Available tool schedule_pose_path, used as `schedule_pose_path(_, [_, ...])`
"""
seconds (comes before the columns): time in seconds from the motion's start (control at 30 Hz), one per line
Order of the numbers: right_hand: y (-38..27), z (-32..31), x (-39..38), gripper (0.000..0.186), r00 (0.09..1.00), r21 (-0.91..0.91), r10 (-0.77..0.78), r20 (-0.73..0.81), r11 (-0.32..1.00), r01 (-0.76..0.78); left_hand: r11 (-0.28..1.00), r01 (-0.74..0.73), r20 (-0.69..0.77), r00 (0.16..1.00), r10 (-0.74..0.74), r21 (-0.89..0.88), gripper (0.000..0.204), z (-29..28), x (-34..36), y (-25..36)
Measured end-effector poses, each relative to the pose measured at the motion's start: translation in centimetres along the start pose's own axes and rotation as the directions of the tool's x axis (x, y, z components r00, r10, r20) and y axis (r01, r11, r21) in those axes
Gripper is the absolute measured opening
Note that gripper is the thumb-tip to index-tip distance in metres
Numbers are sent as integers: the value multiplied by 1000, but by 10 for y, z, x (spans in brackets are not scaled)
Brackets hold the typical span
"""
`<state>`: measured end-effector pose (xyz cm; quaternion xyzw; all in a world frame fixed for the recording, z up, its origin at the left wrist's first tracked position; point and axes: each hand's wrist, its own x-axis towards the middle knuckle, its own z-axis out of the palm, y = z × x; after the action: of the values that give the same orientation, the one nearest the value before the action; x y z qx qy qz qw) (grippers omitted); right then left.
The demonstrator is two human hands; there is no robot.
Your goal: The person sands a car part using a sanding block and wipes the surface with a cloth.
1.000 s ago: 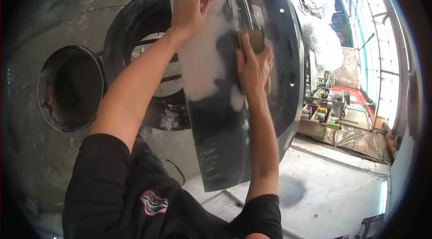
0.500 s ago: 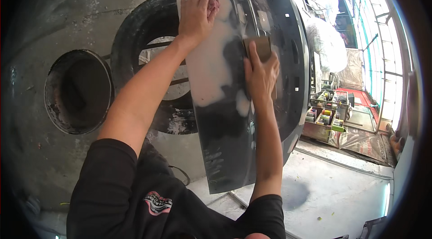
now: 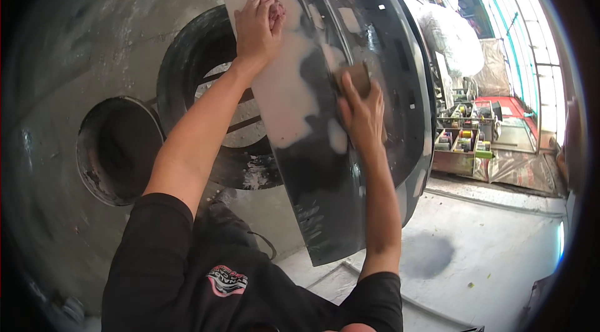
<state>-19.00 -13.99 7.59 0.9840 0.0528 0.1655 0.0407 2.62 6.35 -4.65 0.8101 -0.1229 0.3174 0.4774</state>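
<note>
A dark car panel (image 3: 325, 172) with pale, sanded-looking patches and a raised ridge runs lengthwise in front of me. My left hand (image 3: 255, 35) rests on its pale left part, fingers curled round a crumpled reddish rag (image 3: 276, 13). Farther right and nearer, my right hand (image 3: 364, 116) presses a brown sanding block (image 3: 357, 77) against the surface beside the ridge. Thumb and fingers grip the block along its sides; the hand hides part of it, and its underside is out of sight.
Under the panel's left side lies a black tyre (image 3: 178, 60), with a dark round bucket (image 3: 87, 157) beside it. To the right stand an open rack of cans and bottles (image 3: 462, 141) and a plastic-wrapped bundle (image 3: 450, 41). A pale floor (image 3: 475, 232) lies at lower right.
My right hand has slid the sanding block a little nearer along the panel. My left hand stays in about the same place with the rag. The whole view has turned slightly.
</note>
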Motion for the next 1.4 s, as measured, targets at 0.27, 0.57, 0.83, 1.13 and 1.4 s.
schedule_pose_path(0.27, [-8, -43, -171, 73, 955, 39, 294, -35, 955, -293, 1000, -28, 120, 992, 27, 3, 54, 6, 2, -5])
schedule_pose_path(0.57, [-10, -43, -167, 75, 928, 151, 362, -91, 926, -346, 986, -157, 219, 962, 166, -59, 36, 12, 34, 5])
schedule_pose_path(0.83, [-10, -40, -173, 71, 911, 207, 387, -145, 912, -354, 867, -419, 362, 790, 495, -271, 41, 14, -70, 132])
schedule_pose_path(1.13, [-7, -37, -174, 65, 898, 262, 386, -212, 908, -328, 838, -403, 527, 652, 545, -368, 44, -57, -125, 155])
schedule_pose_path(1.4, [-9, -36, -178, 64, 891, 273, 397, -218, 902, -335, 982, -173, 355, 916, 189, -76, 28, -145, -95, 53])
